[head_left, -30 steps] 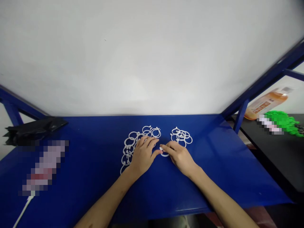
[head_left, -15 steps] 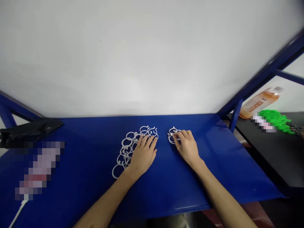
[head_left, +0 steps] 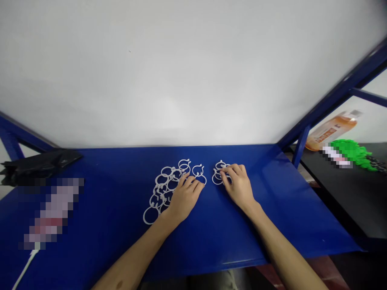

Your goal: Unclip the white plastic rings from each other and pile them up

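My left hand lies over the right side of a spread of thin white plastic rings, each with small tabs at a gap. Its fingers are bent and drawn together at the edge of one white ring, which lies against another ring just behind it. My right hand is closed in a pinch at a smaller cluster of white rings. Thumb and forefinger meet on a ring there; the rest of that cluster is partly hidden behind the fingers.
The rings lie on a blue tabletop against a white wall. At left are a black plastic bag and a blurred item with a white cord. On a black surface at right are an orange bottle and a bright green bundle.
My left fingers have drawn together, and two rings by them have shifted right, away from the spread. My right hand stays nearly in place, while a ring under it has moved slightly left.
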`<state>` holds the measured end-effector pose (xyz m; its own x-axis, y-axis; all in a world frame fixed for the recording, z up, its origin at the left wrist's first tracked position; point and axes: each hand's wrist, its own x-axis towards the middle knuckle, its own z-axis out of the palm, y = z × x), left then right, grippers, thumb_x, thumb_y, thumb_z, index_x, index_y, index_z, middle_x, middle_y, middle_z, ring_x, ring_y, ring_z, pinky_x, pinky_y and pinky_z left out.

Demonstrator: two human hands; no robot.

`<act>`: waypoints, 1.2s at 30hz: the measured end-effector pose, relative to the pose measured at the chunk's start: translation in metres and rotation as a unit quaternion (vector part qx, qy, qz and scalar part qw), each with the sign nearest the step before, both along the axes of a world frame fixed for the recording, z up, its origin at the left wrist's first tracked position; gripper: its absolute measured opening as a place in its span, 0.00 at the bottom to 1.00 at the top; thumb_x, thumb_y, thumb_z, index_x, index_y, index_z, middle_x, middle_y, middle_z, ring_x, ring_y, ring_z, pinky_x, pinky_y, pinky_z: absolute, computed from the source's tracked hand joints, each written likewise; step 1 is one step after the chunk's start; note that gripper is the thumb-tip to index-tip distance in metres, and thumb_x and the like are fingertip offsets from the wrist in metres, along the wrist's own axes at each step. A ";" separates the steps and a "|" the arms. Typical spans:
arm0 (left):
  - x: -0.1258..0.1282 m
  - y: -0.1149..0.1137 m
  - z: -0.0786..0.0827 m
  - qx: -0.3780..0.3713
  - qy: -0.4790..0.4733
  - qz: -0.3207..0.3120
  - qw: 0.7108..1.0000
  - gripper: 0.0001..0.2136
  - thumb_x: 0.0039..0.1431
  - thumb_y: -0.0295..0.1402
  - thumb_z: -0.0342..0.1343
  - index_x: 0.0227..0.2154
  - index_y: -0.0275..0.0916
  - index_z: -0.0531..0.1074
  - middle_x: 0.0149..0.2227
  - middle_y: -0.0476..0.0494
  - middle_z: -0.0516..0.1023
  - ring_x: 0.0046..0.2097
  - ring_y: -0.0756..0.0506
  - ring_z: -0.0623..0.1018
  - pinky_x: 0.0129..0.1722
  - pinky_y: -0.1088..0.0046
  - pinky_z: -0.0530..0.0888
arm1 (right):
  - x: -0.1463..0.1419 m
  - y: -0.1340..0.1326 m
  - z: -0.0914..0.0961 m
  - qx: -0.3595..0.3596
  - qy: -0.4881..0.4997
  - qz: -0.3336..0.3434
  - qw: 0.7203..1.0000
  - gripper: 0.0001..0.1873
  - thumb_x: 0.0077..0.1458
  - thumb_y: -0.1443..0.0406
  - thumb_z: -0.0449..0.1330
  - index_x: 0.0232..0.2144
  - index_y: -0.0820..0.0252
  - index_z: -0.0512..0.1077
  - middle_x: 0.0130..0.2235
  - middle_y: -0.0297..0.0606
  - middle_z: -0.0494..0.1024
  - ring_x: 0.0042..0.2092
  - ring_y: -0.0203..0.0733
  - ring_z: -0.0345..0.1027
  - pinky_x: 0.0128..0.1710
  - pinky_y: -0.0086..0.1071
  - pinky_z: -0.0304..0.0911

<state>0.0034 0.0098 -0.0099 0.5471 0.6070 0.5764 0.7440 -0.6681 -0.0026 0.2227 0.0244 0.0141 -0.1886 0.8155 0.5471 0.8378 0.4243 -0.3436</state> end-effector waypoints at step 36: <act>-0.010 -0.005 0.027 -0.287 -0.372 -0.106 0.876 0.12 0.64 0.36 0.57 0.25 0.41 0.75 0.28 0.48 0.79 0.35 0.47 0.75 0.40 0.68 0.72 | -0.034 -0.029 0.004 -0.130 0.179 0.279 0.934 0.09 0.66 0.66 0.54 0.31 0.57 0.67 0.32 0.36 0.74 0.34 0.38 0.66 0.36 0.34 0.64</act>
